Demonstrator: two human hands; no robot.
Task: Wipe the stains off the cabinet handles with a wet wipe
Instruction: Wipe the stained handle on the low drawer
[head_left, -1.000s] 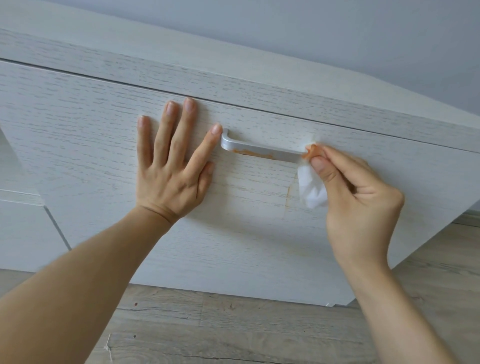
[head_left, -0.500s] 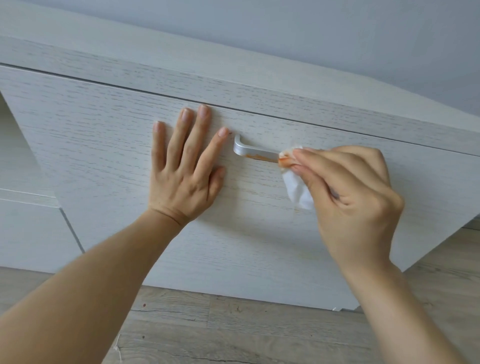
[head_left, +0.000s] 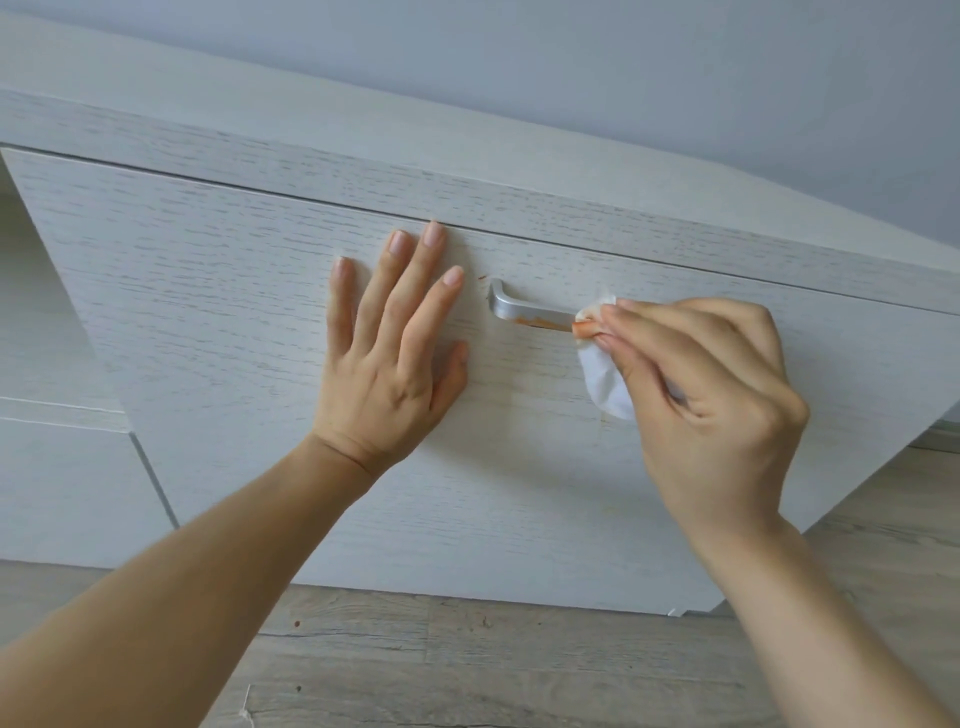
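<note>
Head view looks down on a pale wood-grain cabinet door (head_left: 218, 291) with one silver bar handle (head_left: 530, 312) set near its top edge. The left hand (head_left: 387, 364) lies flat on the door just left of the handle, fingers (head_left: 400, 291) straight and slightly spread, holding nothing; it seems to be bracing the door. The right hand (head_left: 711, 395) pinches a folded white wet wipe (head_left: 602, 384) between thumb and fingertips and presses its leading fold against the handle, about midway along the bar as far as can be seen.

Judging progress: the job on this handle is under way but not finished. An orange streak (head_left: 543, 323) runs along the lower edge of the exposed bar, left of the wipe, and a small orange speck (head_left: 482, 278) sits on the door beside the handle's left end. The tip of the wipe is already tinted orange, so some stain has been lifted. The right part of the handle is hidden under the hand, so whether it is clean cannot be told. A second cabinet front (head_left: 62, 483) shows at lower left; no handle of it is in sight.
</note>
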